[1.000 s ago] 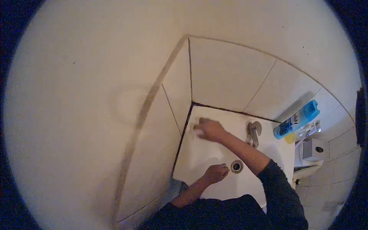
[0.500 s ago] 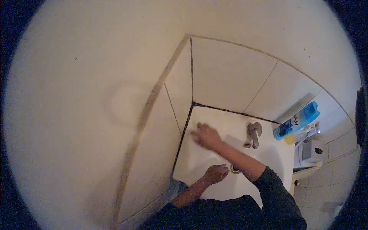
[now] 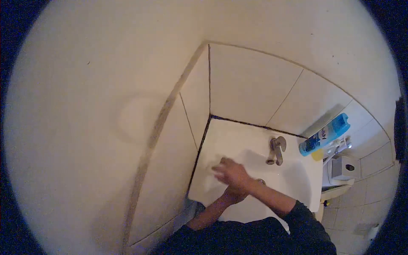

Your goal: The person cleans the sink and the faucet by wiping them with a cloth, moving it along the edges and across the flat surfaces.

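Observation:
Over the left part of the white sink (image 3: 221, 131) is my right hand (image 3: 233, 172), its fingers smeared by motion. Whether it holds anything does not show. My left hand (image 3: 234, 195) lies just below it, close against the right wrist, with its fingers hidden behind that wrist. A metal faucet (image 3: 277, 149) stands at the back of the sink, to the right of both hands. The drain (image 3: 261, 181) shows partly, beside my right forearm.
A blue spray can (image 3: 325, 135) stands on the sink's back right corner, with something yellow (image 3: 317, 155) beside it. Farther right is a grey-white box (image 3: 345, 167) with a dark round hole. Tiled walls (image 3: 250, 85) border the sink behind and at the left.
My right hand has moved down and slightly right, toward the front of the sink. My left hand, earlier apart with fingers curled, is now partly covered by the right wrist.

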`<state>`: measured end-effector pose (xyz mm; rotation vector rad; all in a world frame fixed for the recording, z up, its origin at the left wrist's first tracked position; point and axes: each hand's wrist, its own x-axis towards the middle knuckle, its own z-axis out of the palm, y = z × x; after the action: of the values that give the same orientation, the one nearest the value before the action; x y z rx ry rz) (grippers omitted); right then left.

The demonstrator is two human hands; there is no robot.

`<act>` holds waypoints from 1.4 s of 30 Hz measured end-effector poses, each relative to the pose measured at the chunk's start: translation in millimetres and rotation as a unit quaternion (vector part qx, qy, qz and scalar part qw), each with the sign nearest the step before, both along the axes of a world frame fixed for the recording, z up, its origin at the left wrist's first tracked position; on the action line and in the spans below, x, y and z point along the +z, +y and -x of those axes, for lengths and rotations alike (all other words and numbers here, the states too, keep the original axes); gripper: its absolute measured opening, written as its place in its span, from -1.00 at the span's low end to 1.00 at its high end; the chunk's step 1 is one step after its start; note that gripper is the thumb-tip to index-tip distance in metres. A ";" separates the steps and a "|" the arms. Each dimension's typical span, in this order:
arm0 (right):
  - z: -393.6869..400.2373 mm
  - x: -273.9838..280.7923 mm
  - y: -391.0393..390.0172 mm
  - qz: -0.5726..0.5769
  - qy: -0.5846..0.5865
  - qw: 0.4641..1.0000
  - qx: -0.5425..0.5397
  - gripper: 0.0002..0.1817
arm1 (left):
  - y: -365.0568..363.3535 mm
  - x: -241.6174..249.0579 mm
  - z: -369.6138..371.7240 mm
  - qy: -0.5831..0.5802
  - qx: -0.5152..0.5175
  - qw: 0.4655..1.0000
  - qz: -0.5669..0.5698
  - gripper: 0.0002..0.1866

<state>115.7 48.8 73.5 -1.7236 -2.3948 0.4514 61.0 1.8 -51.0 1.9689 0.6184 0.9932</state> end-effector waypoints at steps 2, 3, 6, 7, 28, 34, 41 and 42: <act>-33.5 -11.0 23.5 -0.059 -0.038 0.993 -0.098 -0.60 | 7.7 26.0 13.6 0.267 -0.125 0.950 -0.104 -0.80; -53.3 -0.9 32.5 -0.074 0.012 0.986 -0.149 -0.61 | 8.6 30.7 14.8 0.268 -0.127 0.950 -0.103 -0.80; -64.5 15.8 37.5 -0.028 -0.015 0.969 -0.247 -0.61 | 9.2 34.9 11.1 0.340 -0.179 0.922 -0.047 -0.79; -51.2 5.8 29.2 -0.050 -0.052 0.976 -0.207 -0.63 | 6.9 32.2 12.0 0.292 -0.146 0.942 -0.076 -0.78; -23.8 -0.7 119.5 -0.124 -0.046 0.991 -0.026 -0.60 | 7.3 31.9 10.9 0.268 -0.127 0.951 -0.093 -0.75; -18.0 -5.7 118.7 -0.138 -0.015 0.965 -0.223 -0.62 | 7.9 40.4 14.7 0.275 -0.132 0.949 -0.075 -0.75; -53.5 9.8 27.3 -0.078 0.127 0.942 -0.299 -0.67 | 14.8 34.7 12.5 0.088 -0.025 0.985 0.150 -0.63; -57.9 3.0 14.6 -0.081 0.130 0.939 -0.307 -0.67 | 16.0 28.3 14.1 0.092 -0.033 0.984 0.146 -0.63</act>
<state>173.6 63.4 76.5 -2.0491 -1.5538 0.3441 46.9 17.8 -22.7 1.8157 0.7508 0.6435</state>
